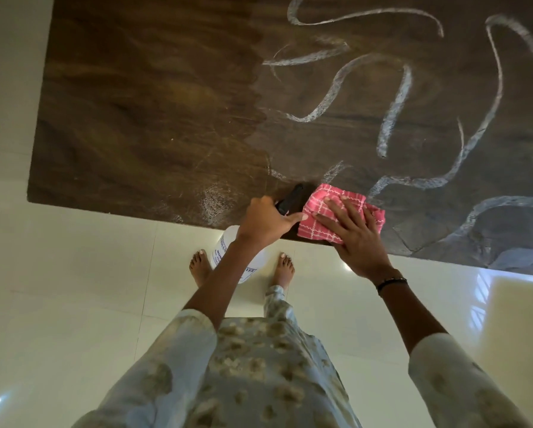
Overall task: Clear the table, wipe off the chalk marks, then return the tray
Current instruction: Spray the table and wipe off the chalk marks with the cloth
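Observation:
A dark wooden table (pixel 154 118) fills the upper view. White chalk marks (pixel 394 97) loop over its right half; the left half looks wiped, with faint smears near the front edge. My right hand (pixel 351 239) presses flat on a folded pink checked cloth (pixel 327 199) at the table's near edge. My left hand (pixel 268 220) grips a white spray bottle (pixel 228 248) by its black trigger head (pixel 289 199), the bottle hanging below the table edge. No tray is in view.
Glossy cream floor tiles (pixel 73 288) lie below the table. My bare feet (pixel 283 270) stand close to the table's front edge. A grey-blue patch (pixel 524 261) shows at the table's near right corner.

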Tool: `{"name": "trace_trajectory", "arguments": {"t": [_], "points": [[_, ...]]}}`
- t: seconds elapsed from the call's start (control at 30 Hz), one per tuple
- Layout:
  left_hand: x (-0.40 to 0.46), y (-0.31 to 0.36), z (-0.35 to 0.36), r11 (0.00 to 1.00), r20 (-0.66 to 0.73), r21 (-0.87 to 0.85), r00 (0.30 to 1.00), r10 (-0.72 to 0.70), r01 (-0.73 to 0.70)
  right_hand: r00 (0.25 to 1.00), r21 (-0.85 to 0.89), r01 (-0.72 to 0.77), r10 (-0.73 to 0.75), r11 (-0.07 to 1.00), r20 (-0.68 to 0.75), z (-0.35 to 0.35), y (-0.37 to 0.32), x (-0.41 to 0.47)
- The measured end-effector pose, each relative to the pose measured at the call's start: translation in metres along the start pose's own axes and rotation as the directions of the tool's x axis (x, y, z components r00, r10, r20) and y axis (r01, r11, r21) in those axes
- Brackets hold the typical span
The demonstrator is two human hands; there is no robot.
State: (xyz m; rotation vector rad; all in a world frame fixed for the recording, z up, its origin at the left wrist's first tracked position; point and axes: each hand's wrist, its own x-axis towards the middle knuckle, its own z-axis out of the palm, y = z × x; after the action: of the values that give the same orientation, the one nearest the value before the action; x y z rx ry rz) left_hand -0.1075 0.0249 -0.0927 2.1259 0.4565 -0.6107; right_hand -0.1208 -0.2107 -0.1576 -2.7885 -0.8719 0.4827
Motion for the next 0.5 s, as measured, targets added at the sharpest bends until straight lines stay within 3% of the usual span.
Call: {"name": "trace_trajectory", "arguments": {"t": [0.2,0.5], "points": [[0.008,0.012,0.004,0.994,-0.039,0.105,0.999,-0.031,0.035,1.000,0.014,-0.021,0.021,1.000,0.007,0.000,-0.002,0.001],[0.008,0.002,-0.007,0.988,-0.129,0.017,0.980,-0.149,0.152,1.000,0.015,-0.015,0.015,1.000,0.000,0.005,0.000,0.002]]}}
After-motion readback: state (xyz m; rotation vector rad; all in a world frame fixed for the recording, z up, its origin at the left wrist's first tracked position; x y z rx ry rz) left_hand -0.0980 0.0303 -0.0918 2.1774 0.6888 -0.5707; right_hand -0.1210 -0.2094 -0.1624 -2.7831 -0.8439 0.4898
